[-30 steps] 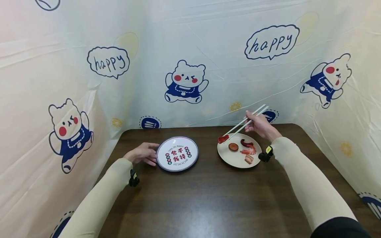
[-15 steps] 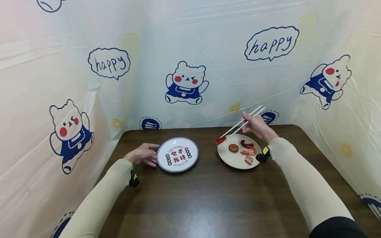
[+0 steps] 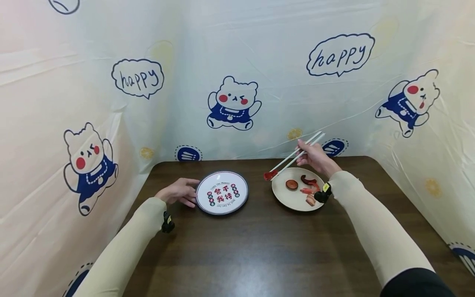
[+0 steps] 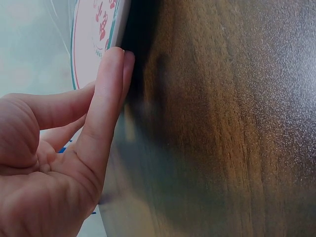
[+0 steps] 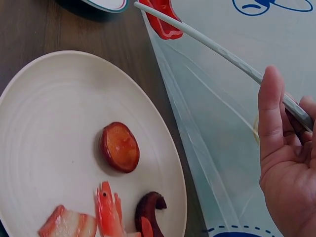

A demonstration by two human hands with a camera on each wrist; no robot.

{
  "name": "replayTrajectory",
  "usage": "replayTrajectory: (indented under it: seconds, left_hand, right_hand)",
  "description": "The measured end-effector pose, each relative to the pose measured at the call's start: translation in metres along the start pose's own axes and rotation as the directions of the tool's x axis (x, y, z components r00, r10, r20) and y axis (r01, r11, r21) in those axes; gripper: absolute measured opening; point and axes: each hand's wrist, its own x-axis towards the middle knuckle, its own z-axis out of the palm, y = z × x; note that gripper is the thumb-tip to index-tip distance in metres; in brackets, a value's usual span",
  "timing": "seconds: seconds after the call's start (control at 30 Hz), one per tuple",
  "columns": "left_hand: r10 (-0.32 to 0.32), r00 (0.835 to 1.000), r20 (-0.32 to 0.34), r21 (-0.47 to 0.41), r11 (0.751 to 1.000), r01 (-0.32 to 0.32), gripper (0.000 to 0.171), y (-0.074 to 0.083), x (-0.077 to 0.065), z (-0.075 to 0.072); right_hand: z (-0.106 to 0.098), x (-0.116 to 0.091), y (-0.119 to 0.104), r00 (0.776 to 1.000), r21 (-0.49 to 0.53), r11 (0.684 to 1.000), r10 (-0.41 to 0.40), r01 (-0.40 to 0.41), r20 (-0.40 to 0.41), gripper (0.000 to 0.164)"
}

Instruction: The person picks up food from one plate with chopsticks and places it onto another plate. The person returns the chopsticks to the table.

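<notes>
My left hand [image 3: 179, 192] reaches in from the left, its fingertips right at the rim of a white plate [image 3: 222, 209] with a blue edge and red lettering. In the left wrist view its fingers [image 4: 106, 94] are straight along that rim. My right hand [image 3: 316, 157] holds a pair of pale chopsticks [image 5: 212, 46]. Between their tips is a glossy red piece of food [image 5: 167, 22], raised just off the left edge of a cream plate [image 3: 283, 194]. On the cream plate lie a round brown slice [image 5: 120, 147], a shrimp [image 5: 108, 210], a dark curled tentacle [image 5: 146, 212] and a pink-and-white striped piece [image 5: 69, 223].
Both plates stand toward the back of a dark wooden table [image 3: 252, 247], with a gap between them. Behind and at the sides hangs a pale curtain [image 3: 282, 99] printed with bears. A black wrist camera [image 3: 323, 193] overlaps the cream plate's right edge.
The right hand has moved left with the chopsticks, carrying the red piece from over the cream plate's edge to just beyond it. The left hand and both plates stay put.
</notes>
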Motion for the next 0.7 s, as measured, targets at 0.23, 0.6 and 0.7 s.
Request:
replayTrajectory:
  seconds: [0.23,0.6,0.7]
  left_hand:
    - [0.005,1.000,0.004,0.003,1.000,-0.005,0.070,-0.001,-0.002,0.002]
    - [0.006,1.000,-0.007,0.011,1.000,-0.006,0.068,-0.002,0.000,0.001]
    - [0.012,1.000,-0.008,0.016,1.000,-0.012,0.067,-0.001,0.000,0.001]
  right_hand:
    - [0.011,0.006,0.005,1.000,0.025,1.000,0.005,-0.005,0.010,0.040]
    - [0.027,0.012,0.010,0.999,0.021,0.999,0.028,-0.028,0.015,0.041]
    - [0.031,0.014,0.010,0.999,0.022,0.999,0.029,-0.030,0.023,0.039]
